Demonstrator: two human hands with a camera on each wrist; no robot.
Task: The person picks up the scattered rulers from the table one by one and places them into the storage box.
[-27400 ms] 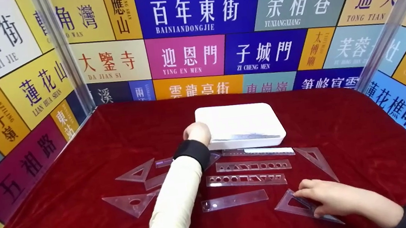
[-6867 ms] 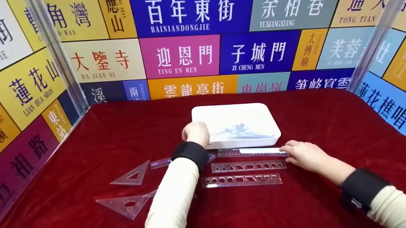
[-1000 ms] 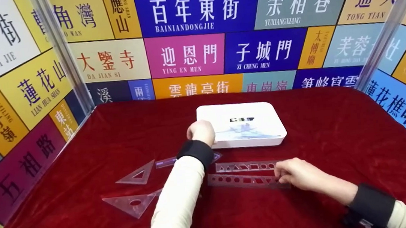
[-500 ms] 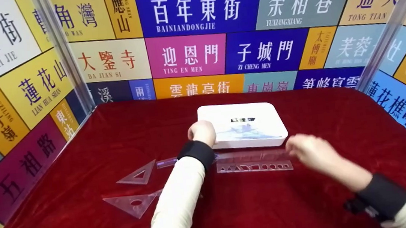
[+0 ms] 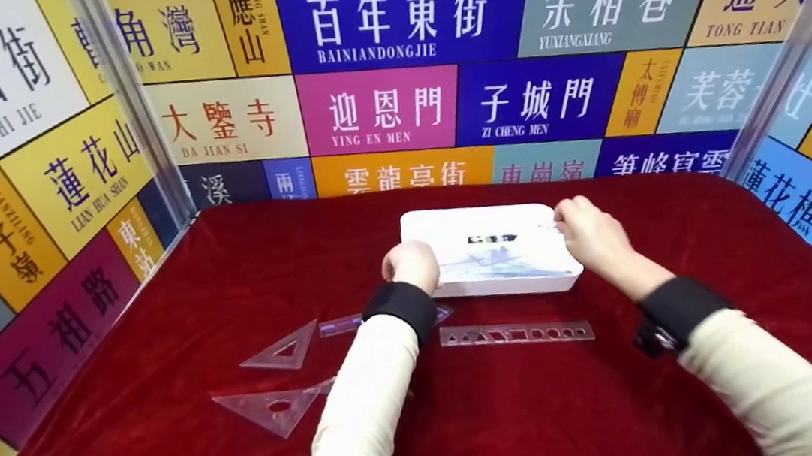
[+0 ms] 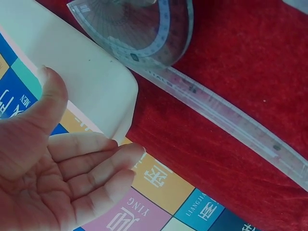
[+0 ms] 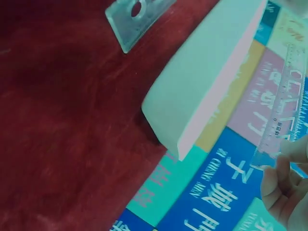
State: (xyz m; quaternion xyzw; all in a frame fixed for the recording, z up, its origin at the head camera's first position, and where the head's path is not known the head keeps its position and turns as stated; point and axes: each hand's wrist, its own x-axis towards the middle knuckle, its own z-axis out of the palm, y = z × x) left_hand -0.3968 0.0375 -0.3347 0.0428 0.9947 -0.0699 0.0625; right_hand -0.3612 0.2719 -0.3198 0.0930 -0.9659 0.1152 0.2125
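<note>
Red velvet tabletop (image 5: 158,314), sign-covered walls behind. Right hand (image 5: 592,238) pinched a clear stencil ruler (image 7: 285,101) over the white tray (image 5: 533,284). Left hand (image 5: 412,265) rested relaxed, fingers straight, against the tray's near-left corner. Another stencil ruler (image 5: 516,335) lay just before the tray.

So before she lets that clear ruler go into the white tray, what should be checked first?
1. Right hand grips the stencil ruler: ok, fingers pinch its end in the right wrist view.
2. Ruler over the white tray: ok, the hand hovers above its far right corner.
3. Tray steadied: ok, left hand rests against its left edge with fingers relaxed.
4. Room in the tray: cannot tell; several clear rulers already lie inside.
5. Pieces left on the red cloth: not ok, another stencil ruler, two set squares and a protractor remain out.
</note>
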